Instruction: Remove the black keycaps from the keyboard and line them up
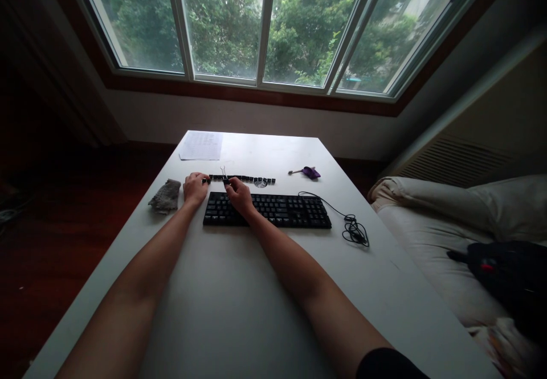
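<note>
A black keyboard (294, 211) lies on the white table, and a row of small black keycaps (243, 178) is lined up behind it. My left hand (195, 188) is at the left end of that row, fingers closed around a keycap (205, 180). Over the keyboard's upper left edge, my right hand (240, 194) grips a keycap puller (225, 179) by its dark handle, with its thin wire prongs pointing away from me. Just behind the keyboard sits a small round shiny piece (260, 184), too small to make out.
Left of my left hand rests a crumpled grey cloth (166, 196). A purple brush (311, 172) lies at the back right. The keyboard's coiled cable (355, 232) is on the right, and a sheet of paper (200, 146) lies at the far left. A pale sofa (419, 225) stands beside the table.
</note>
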Demonstrator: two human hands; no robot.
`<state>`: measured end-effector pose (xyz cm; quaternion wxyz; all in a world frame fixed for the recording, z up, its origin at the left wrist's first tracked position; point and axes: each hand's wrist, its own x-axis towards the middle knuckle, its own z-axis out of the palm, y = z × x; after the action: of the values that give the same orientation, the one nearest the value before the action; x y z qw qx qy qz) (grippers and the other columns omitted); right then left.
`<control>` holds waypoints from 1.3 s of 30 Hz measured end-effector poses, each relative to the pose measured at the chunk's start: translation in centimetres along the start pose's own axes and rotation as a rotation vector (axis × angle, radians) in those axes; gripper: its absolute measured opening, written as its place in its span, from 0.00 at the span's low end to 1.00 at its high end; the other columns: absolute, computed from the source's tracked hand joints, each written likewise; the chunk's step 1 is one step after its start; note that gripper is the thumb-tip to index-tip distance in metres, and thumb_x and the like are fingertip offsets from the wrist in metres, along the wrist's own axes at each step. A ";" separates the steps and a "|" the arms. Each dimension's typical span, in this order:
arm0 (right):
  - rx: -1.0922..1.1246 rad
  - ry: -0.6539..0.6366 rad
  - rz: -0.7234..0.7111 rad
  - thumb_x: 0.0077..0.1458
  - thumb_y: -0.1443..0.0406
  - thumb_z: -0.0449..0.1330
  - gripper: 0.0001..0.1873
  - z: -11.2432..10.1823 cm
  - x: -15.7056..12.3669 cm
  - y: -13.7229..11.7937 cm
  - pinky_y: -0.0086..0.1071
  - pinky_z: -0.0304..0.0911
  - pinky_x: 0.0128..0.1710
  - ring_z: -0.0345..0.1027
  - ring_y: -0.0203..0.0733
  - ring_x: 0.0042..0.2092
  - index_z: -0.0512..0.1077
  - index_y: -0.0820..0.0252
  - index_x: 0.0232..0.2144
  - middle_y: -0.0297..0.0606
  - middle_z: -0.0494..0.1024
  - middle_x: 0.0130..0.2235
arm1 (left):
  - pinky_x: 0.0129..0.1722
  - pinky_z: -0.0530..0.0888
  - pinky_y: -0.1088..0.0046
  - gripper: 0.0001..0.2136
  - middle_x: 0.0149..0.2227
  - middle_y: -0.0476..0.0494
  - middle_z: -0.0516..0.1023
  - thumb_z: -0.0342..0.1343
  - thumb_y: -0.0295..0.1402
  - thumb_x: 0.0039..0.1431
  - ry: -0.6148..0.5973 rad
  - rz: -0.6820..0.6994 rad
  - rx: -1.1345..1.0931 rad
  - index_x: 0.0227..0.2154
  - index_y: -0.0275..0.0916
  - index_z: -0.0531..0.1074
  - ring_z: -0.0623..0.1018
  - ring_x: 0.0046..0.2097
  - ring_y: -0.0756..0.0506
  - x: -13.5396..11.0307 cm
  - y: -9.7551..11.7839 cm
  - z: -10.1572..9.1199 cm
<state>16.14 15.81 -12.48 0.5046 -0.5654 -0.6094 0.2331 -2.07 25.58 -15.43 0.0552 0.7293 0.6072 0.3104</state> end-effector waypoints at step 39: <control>0.068 0.026 0.016 0.59 0.57 0.53 0.11 0.1 0.1 -0.1 0.30 0.61 0.33 0.69 0.39 0.30 0.70 0.54 0.39 0.31 0.76 0.29 | 0.56 0.68 0.62 0.12 0.50 0.39 0.73 0.52 0.29 0.60 0.060 0.028 -0.034 0.45 0.42 0.75 0.72 0.53 0.38 -0.8 0.6 -0.7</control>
<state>16.03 15.87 -12.42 0.5295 -0.5559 -0.5898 0.2504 -1.97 24.47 -14.89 0.0449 0.7269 0.5930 0.3433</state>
